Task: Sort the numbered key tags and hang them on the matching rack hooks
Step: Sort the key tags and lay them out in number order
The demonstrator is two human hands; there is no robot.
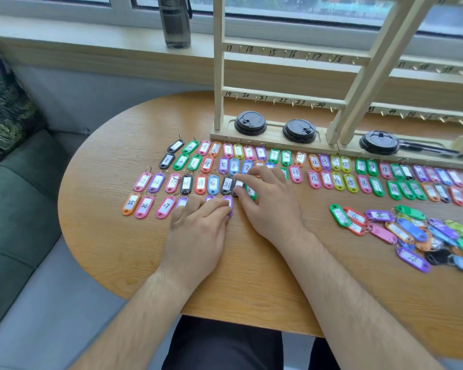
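Coloured numbered key tags lie in sorted rows [316, 177] across the wooden table [96, 236], in pairs by number. A loose pile of unsorted tags [422, 236] lies at the right. The wooden rack [284, 102] with numbered hooks stands at the back; its hooks look bare. My left hand [198, 231] lies flat with its fingers on the purple tag [229, 205] in the front row. My right hand [267, 201] rests with straight fingers on the black tag [237, 186] beside the tag marked 31 [227, 185], covering tags beneath it.
Three black cup lids [250, 123] sit in the rack's base tray. A dark water bottle [175, 22] stands on the window sill. A green sofa [16, 209] with a patterned cushion lies left of the table.
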